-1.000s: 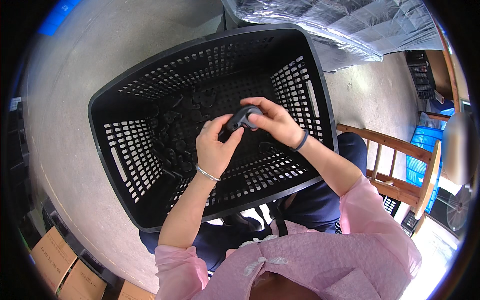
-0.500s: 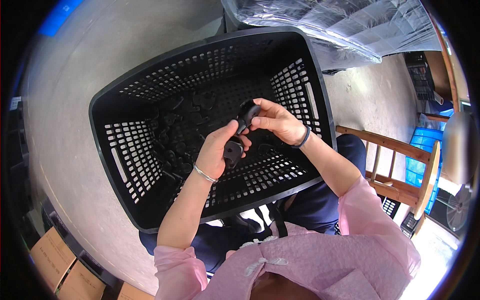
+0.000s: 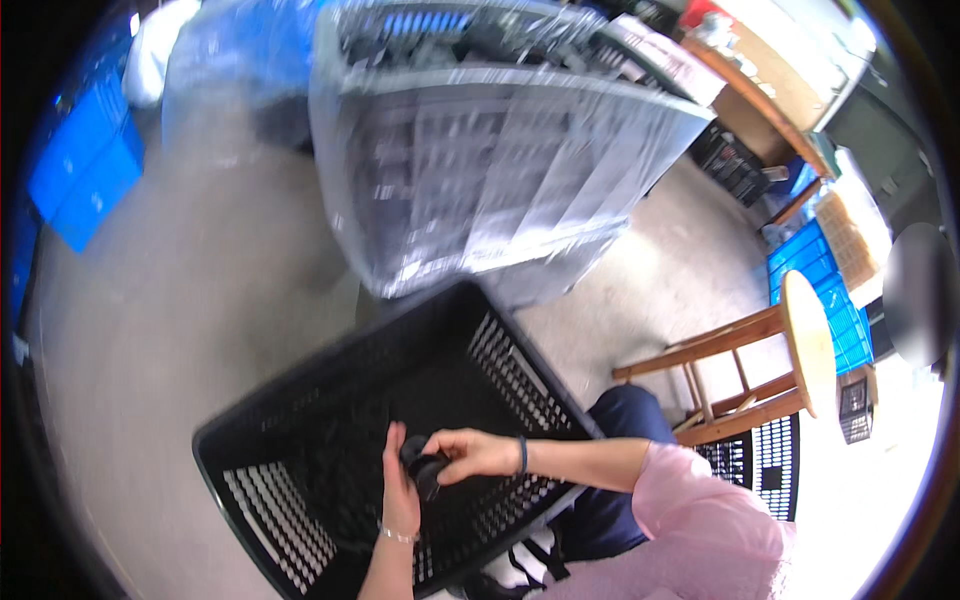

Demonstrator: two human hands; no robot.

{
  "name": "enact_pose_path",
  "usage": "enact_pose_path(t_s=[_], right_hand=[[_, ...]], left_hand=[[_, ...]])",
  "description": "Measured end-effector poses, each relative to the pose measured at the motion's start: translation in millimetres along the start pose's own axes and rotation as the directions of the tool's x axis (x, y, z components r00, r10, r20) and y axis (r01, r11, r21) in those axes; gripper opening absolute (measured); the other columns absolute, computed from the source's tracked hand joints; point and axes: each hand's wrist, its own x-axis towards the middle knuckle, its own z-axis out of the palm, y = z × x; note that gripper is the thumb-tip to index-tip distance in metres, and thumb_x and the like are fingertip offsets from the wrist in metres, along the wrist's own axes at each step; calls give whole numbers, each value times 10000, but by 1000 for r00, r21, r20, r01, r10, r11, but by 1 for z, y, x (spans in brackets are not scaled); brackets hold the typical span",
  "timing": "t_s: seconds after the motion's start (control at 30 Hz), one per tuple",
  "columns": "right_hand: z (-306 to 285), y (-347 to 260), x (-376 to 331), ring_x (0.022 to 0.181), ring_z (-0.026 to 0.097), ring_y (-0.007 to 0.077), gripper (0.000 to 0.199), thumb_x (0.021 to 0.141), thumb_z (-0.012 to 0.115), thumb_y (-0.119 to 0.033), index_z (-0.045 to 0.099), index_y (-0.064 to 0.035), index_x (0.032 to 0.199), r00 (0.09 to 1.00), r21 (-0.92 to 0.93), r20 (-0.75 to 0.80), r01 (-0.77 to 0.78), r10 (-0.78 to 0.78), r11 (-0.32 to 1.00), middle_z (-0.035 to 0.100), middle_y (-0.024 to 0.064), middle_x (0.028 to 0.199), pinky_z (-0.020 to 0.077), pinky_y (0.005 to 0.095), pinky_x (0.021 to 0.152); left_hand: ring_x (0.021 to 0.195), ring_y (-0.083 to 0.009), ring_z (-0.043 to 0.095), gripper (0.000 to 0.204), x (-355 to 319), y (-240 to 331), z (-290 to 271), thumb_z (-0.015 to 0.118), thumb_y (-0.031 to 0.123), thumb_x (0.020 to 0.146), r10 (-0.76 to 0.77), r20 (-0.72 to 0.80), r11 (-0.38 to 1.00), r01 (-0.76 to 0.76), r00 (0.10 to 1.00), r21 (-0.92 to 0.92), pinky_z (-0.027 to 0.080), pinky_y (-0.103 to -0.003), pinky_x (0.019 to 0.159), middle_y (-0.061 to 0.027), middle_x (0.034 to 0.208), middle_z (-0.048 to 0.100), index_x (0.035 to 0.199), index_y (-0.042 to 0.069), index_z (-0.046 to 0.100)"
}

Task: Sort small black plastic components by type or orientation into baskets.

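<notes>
Over the basket, a dark black plastic part [image 3: 428, 474] with rounded lobes sits between my two hands; whether it is one piece or two pressed together, I cannot tell. My right hand [image 3: 478, 454] pinches it between thumb and fingers from the right. On its other side my left hand [image 3: 400, 498] holds it against the palm, fingers pointing away from me and partly hidden. Beneath both hands stands a large black plastic basket [image 3: 395, 325] with slotted walls. More dark pieces [image 3: 345, 470] lie inside it, blurred and hard to make out.
Beyond the basket is a tall bin [image 3: 480, 180] wrapped in clear film, heaped with dark pieces. A wooden stool [image 3: 805, 345] stands at the right, near blue crates [image 3: 815, 265]. Blue boxes [image 3: 88, 165] are at the far left.
The view has swung up and turned, so the basket and hands sit lower and the wrapped bin shows more fully. My hands have come closer together around the black plastic.
</notes>
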Motion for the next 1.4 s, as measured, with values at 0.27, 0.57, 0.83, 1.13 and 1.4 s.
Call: enact_pose_path(t_s=[0.27,0.57,0.83,1.13,1.4], right_hand=[[4,-273,-71,851,471,168,288,674,650,-229,525,-69,879,454,-895,-75,362,-888,261,481,55,889,395,324,764],[-8,-315,-54,909,520,216,349,747,622,-164,513,-43,1055,332,-977,213,91,-919,-194,518,104,1016,435,327,760],[-73,-24,50,1023,506,316,585,665,651,-272,447,-48,1166,869,-969,-232,-246,438,-25,532,169,1092,421,362,848],[-85,123,12,1106,444,309,752,591,725,-366,406,-101,1217,603,-750,-657,-459,453,-477,430,148,1208,415,401,875],[-117,139,-3,1084,445,308,680,651,645,-478,433,-104,1178,620,-883,-467,-356,630,-305,451,138,1163,391,402,885]], left_hand=[[1125,-240,380,645,13,-7,-8,242,505,881,-11,19,998,10,1000,58,149,-357,1008,-159,1198,439,1273,-3,311],[842,-178,524,515,13,-6,-36,418,507,823,-55,-261,974,-6,964,-225,369,-295,794,-78,927,568,977,31,540],[894,-213,516,415,43,43,-42,428,356,843,44,-495,884,-265,868,-386,375,-323,845,-126,946,567,999,-15,528],[796,-201,534,349,22,40,-50,428,311,854,44,-566,867,-313,823,-389,408,-313,779,-116,865,580,919,-12,545],[781,-187,533,285,27,35,-55,442,266,852,-11,-527,857,-264,850,-443,408,-306,773,-96,854,586,911,12,555]])
